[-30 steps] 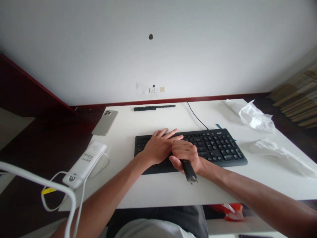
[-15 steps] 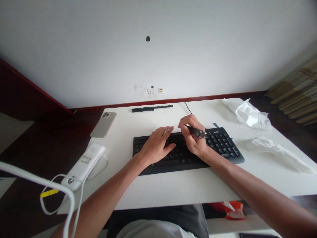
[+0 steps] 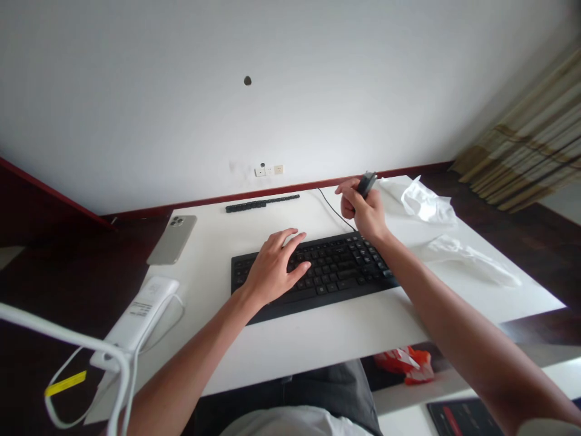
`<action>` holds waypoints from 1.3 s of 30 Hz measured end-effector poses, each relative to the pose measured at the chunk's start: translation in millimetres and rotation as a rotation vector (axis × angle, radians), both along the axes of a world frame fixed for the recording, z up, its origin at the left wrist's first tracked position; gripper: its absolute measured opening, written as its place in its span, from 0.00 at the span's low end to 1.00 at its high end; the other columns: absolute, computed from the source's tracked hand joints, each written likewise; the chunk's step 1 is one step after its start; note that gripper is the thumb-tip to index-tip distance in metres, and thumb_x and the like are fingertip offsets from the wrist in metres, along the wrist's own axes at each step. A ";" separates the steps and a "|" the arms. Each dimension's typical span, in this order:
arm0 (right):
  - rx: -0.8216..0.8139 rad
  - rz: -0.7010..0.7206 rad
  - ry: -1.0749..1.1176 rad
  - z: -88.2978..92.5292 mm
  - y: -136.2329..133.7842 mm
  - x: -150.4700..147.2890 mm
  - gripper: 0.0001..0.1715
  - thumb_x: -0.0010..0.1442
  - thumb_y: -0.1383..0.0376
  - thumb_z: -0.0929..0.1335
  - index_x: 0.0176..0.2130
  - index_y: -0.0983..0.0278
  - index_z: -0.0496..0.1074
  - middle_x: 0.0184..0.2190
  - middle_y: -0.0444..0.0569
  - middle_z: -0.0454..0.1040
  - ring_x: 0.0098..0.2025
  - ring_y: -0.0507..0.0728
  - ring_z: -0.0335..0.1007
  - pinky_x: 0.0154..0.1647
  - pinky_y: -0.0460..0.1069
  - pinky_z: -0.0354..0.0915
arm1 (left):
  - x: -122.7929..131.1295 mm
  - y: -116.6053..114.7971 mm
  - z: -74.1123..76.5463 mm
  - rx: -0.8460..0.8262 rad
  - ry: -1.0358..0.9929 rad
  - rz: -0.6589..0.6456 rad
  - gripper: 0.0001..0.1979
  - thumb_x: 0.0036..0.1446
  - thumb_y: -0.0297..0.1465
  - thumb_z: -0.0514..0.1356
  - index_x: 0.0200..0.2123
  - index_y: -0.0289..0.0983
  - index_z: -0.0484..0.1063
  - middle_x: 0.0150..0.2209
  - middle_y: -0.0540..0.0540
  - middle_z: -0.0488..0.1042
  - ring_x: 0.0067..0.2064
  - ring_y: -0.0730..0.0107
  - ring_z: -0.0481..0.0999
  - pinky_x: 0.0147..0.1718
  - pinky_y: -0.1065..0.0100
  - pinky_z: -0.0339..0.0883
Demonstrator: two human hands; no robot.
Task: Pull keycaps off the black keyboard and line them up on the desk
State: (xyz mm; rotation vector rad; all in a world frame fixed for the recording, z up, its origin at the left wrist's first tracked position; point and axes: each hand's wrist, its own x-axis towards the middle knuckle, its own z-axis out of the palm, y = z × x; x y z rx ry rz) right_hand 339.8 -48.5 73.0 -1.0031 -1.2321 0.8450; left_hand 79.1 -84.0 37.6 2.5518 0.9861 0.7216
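Note:
A black keyboard (image 3: 331,272) lies across the middle of the white table (image 3: 318,339). My left hand (image 3: 272,269) rests flat on the keyboard's left half, fingers spread. My right hand (image 3: 363,209) is raised beyond the keyboard's far right corner, fingers closed round a small dark tool (image 3: 365,183). A strip of black keys (image 3: 262,203) lies near the table's far edge.
A phone (image 3: 172,239) lies face down at the table's left corner. A white device with a cable (image 3: 136,318) sits at the left edge. Crumpled white plastic (image 3: 429,206) and another clear wrapper (image 3: 472,260) lie on the right. The keyboard cable (image 3: 333,209) runs backward.
My right hand has lifted off the keyboard with the dark tool and moved back and to the right. The left hand stays on the keys. The view has swung rightward.

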 end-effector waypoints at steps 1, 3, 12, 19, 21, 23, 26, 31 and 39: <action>-0.070 0.084 0.034 0.8 0.6 4.8 0.16 0.65 0.52 0.72 0.35 0.61 0.71 0.19 0.35 0.50 0.19 0.48 0.43 0.19 0.46 0.46 | 0.7 -1.4 0.5 0.006 0.012 -0.012 0.26 0.70 0.39 0.60 0.68 0.44 0.65 0.68 0.40 0.66 0.69 0.52 0.66 0.68 0.48 0.64; -0.209 0.235 -0.049 4.0 -2.7 12.1 0.17 0.64 0.52 0.72 0.34 0.63 0.72 0.18 0.34 0.49 0.18 0.47 0.40 0.18 0.46 0.40 | 1.9 -3.9 0.6 0.015 0.027 -0.032 0.25 0.69 0.39 0.61 0.66 0.44 0.67 0.67 0.41 0.67 0.68 0.52 0.66 0.68 0.49 0.64; -0.274 0.352 0.012 11.8 -13.8 17.0 0.34 0.62 0.48 0.75 0.23 0.59 0.53 0.17 0.34 0.46 0.18 0.46 0.38 0.18 0.46 0.37 | 3.8 -6.8 -0.2 0.023 0.068 -0.084 0.22 0.68 0.38 0.62 0.63 0.42 0.72 0.66 0.42 0.69 0.66 0.53 0.68 0.68 0.49 0.65; -0.306 0.461 -0.054 -23.6 -5.1 -2.9 0.33 0.65 0.48 0.73 0.22 0.59 0.54 0.15 0.34 0.49 0.16 0.46 0.43 0.17 0.46 0.41 | 5.4 -8.7 1.4 0.028 0.113 -0.101 0.22 0.68 0.38 0.63 0.63 0.43 0.73 0.65 0.42 0.70 0.65 0.52 0.69 0.66 0.48 0.66; -0.293 0.468 -0.070 -24.4 -4.3 -3.8 0.33 0.65 0.48 0.73 0.22 0.59 0.54 0.15 0.34 0.49 0.16 0.46 0.43 0.17 0.46 0.41 | 4.9 -7.9 1.2 0.028 0.116 -0.103 0.22 0.68 0.38 0.63 0.63 0.43 0.73 0.66 0.43 0.70 0.65 0.53 0.69 0.66 0.48 0.66; -0.258 0.405 -0.038 -21.3 -3.3 -1.0 0.33 0.65 0.47 0.72 0.23 0.59 0.53 0.16 0.34 0.48 0.17 0.46 0.41 0.17 0.47 0.40 | 5.6 -7.3 1.5 0.027 0.118 -0.112 0.23 0.68 0.39 0.63 0.63 0.42 0.73 0.67 0.44 0.70 0.65 0.53 0.68 0.66 0.49 0.65; -0.155 0.138 -0.114 -17.8 0.0 8.3 0.33 0.65 0.46 0.70 0.23 0.59 0.52 0.17 0.35 0.47 0.19 0.47 0.40 0.19 0.47 0.42 | 12.2 -8.9 2.8 0.045 0.132 -0.134 0.24 0.67 0.40 0.63 0.64 0.41 0.72 0.67 0.45 0.70 0.66 0.54 0.67 0.67 0.51 0.63; -0.040 -0.228 -0.469 -24.5 6.4 22.5 0.33 0.64 0.47 0.70 0.22 0.60 0.51 0.19 0.39 0.48 0.25 0.49 0.43 0.24 0.49 0.44 | 40.0 -15.7 4.2 0.130 0.189 -0.211 0.30 0.67 0.46 0.62 0.67 0.40 0.69 0.69 0.44 0.69 0.69 0.50 0.64 0.68 0.49 0.58; -0.007 -0.242 -0.520 -25.1 4.4 21.2 0.32 0.66 0.49 0.68 0.23 0.60 0.50 0.21 0.39 0.47 0.26 0.50 0.43 0.25 0.49 0.45 | 70.0 -15.0 2.2 0.149 0.227 -0.133 0.31 0.67 0.52 0.59 0.62 0.37 0.73 0.64 0.42 0.74 0.68 0.47 0.65 0.69 0.47 0.54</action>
